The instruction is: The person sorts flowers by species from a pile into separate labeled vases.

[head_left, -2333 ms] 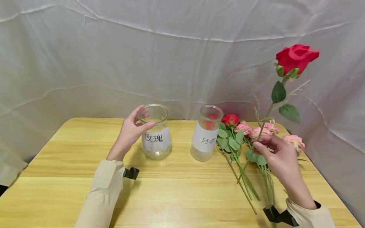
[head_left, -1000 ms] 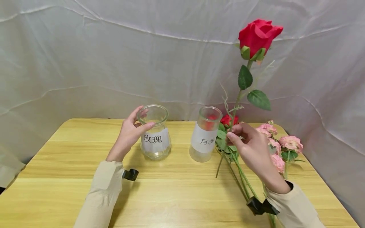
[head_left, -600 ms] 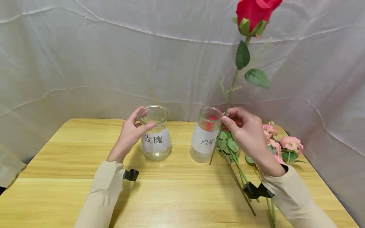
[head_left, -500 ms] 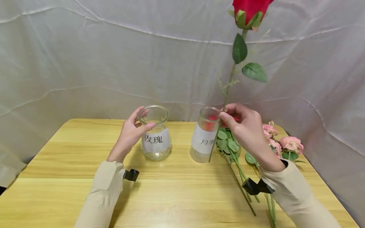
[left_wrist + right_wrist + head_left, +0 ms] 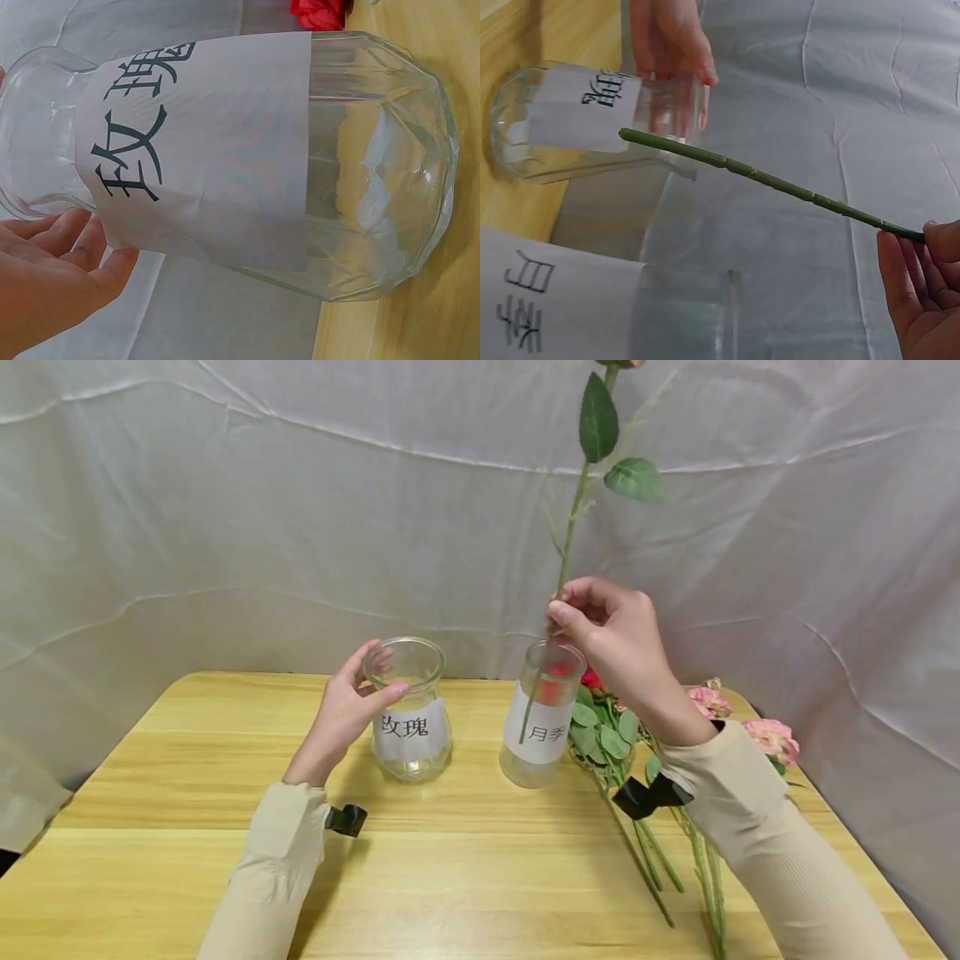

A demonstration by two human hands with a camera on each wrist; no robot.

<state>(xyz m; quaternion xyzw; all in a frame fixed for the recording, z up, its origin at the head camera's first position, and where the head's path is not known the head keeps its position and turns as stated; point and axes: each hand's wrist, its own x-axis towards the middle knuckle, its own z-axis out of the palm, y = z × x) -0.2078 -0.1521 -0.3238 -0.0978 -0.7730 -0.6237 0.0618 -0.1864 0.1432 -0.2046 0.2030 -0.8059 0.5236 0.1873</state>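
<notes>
My left hand (image 5: 335,714) holds the neck of a faceted glass vase (image 5: 411,767), thumb in front and fingers behind; its white label reads 玫瑰. The left wrist view shows this vase (image 5: 375,172) standing on the table. My right hand (image 5: 618,639) pinches the green stem of a rose (image 5: 573,522), whose bloom is almost wholly cut off by the top edge. In the head view the stem's lower part crosses a second glass vase (image 5: 525,770), labelled 月季. The right wrist view shows the stem's end (image 5: 626,135) outside both vases, in front of the faceted one.
To the right of the second vase lie a red flower (image 5: 591,679), pink flowers (image 5: 772,739) and green leaves (image 5: 615,739), their stems (image 5: 637,860) pointing to the near edge. The wooden table (image 5: 450,877) backs onto a grey cloth (image 5: 300,527).
My right hand has carried the rose from above the pink flowers leftward and up, and its bloom has left the head view. My left hand stays on the faceted vase.
</notes>
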